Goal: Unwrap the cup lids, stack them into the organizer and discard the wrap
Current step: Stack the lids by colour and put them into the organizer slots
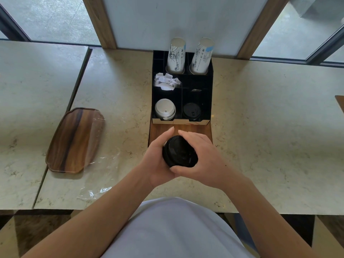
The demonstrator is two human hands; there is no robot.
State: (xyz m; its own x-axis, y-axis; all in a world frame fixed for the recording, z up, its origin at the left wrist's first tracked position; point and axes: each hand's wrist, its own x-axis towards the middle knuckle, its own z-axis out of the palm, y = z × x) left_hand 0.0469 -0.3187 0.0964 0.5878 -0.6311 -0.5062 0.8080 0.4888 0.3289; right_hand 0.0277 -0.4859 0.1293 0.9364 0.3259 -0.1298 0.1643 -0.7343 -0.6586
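Both hands hold a stack of black cup lids (179, 151) just above the counter, in front of the black organizer (209, 86). My left hand (158, 157) cups the stack from the left and below. My right hand (202, 155) wraps it from the right. The organizer's front left slot holds white lids (165, 108); its front right slot holds black lids (191, 111). Clear plastic wrap (101, 175) lies flat on the counter to the left, partly over a wooden tray (72, 138).
Two stacks of paper cups (176, 55) (202, 56) stand in the organizer's rear slots, and crumpled white napkins (166, 81) fill a middle left slot. The organizer rests on a wooden board (162, 132). A seam splits the marble counter (270, 127) at the left.
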